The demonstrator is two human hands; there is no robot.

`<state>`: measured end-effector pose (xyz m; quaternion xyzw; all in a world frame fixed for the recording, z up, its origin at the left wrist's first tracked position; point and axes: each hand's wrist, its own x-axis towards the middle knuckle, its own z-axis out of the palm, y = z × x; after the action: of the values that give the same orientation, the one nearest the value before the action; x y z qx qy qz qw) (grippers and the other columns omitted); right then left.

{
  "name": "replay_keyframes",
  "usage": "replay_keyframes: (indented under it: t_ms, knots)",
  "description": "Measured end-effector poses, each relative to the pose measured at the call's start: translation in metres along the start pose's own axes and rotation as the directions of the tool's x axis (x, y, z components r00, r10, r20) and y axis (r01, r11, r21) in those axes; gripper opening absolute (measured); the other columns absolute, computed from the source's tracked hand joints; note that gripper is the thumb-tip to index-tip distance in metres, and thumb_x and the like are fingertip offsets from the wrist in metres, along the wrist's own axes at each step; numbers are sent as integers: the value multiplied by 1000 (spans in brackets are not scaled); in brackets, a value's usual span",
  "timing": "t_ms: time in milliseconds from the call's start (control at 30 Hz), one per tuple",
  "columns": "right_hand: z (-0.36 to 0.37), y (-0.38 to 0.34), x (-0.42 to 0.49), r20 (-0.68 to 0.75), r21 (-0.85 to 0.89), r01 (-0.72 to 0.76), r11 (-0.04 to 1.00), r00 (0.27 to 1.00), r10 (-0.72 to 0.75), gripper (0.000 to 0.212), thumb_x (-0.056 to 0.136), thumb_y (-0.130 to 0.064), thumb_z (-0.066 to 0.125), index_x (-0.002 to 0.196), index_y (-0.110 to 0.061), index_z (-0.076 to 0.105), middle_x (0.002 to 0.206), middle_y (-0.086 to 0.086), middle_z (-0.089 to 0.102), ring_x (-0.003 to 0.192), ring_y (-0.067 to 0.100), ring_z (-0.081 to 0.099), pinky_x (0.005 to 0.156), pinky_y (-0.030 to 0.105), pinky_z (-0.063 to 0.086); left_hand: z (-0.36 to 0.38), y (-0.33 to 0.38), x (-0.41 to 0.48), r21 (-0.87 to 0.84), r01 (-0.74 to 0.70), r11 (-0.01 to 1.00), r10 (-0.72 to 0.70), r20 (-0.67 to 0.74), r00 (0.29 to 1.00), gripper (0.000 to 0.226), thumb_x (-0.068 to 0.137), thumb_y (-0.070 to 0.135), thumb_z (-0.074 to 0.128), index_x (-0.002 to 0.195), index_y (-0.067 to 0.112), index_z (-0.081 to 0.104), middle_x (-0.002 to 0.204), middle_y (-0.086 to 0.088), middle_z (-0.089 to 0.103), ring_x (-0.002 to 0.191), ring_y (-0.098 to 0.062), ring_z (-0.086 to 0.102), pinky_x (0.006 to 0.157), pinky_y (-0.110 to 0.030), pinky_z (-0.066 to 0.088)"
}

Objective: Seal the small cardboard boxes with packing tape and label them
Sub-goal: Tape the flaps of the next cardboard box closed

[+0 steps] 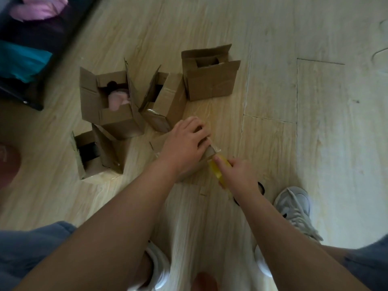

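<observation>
A small cardboard box (206, 156) lies on the wooden floor under my left hand (184, 147), whose curled fingers press down on its top. My right hand (239, 175) grips a yellowish roll of packing tape (220, 171) at the box's right end, with a clear strip of tape running from the roll onto the box. Most of this box is hidden by my left hand and wrist.
Several other small cardboard boxes stand open behind: one holding something pink (109, 103), one at far right (210, 74), one between them (163, 101), one at left (94, 154). A grey shoe (296, 208) lies at right. A dark shelf (27, 49) sits at upper left.
</observation>
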<state>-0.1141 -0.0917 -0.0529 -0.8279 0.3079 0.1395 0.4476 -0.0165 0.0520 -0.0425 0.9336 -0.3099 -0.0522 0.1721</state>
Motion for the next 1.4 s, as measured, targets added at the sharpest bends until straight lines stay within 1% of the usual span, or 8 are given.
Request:
replay_keyframes:
  t_ms: [167,333,533,767,1033,1167,1267,1400]
  knots:
    - [3,3,1,26,72,5,997,1000,-7,47,94,-56,57,74,-14,67,63,5,68,54,17,67,53,30,51,3,3,7,-10,107,994,-106,43,993,30,98,50,44,113,32,63,132,11,45,136,-12,29,117,-38,12]
    - [5,11,5,56,153,10,988,998,-19,49,94,-55,58,67,-15,59,61,2,59,62,27,66,58,37,49,6,13,15,-19,233,972,-231,64,971,24,87,54,50,98,35,60,120,14,42,124,-12,34,104,-38,22]
    - [10,20,1,80,253,15,967,996,-37,47,91,-55,62,63,-18,55,53,-9,48,58,16,53,61,40,47,5,20,19,147,243,959,-257,78,963,32,84,59,41,96,31,51,116,7,42,114,-23,37,93,-42,33]
    - [9,21,4,94,248,12,969,995,-36,47,91,-55,61,76,-11,67,63,0,59,70,32,67,71,57,57,2,30,33,193,365,911,-396,158,905,38,80,49,51,110,26,54,127,-1,41,114,-27,39,97,-45,32]
    - [8,15,6,124,185,-12,983,992,-11,45,92,-58,57,81,-16,69,76,8,67,78,31,69,78,56,58,10,35,34,265,370,891,-406,94,909,44,99,36,32,134,16,47,141,-8,40,123,-28,38,103,-45,32]
    - [6,16,7,123,183,-16,983,992,-6,53,88,-62,57,79,-11,67,73,8,64,79,34,69,77,57,57,-8,31,27,-41,410,911,-397,173,901,52,103,47,33,148,20,38,159,-5,22,145,-25,21,121,-44,14]
    - [4,16,7,124,151,-29,988,992,10,50,93,-58,56,75,-12,63,75,11,65,79,35,70,77,52,56,-26,23,5,-244,459,854,-414,214,885,74,92,43,58,155,32,22,165,4,5,151,-18,1,124,-45,-2]
    - [4,16,5,131,138,-36,990,991,18,54,93,-59,55,87,-7,68,82,13,70,78,31,71,77,49,57,-24,15,-26,5,430,903,-404,351,844,126,66,64,75,155,38,-11,164,-1,-18,150,-19,-20,119,-49,-15]
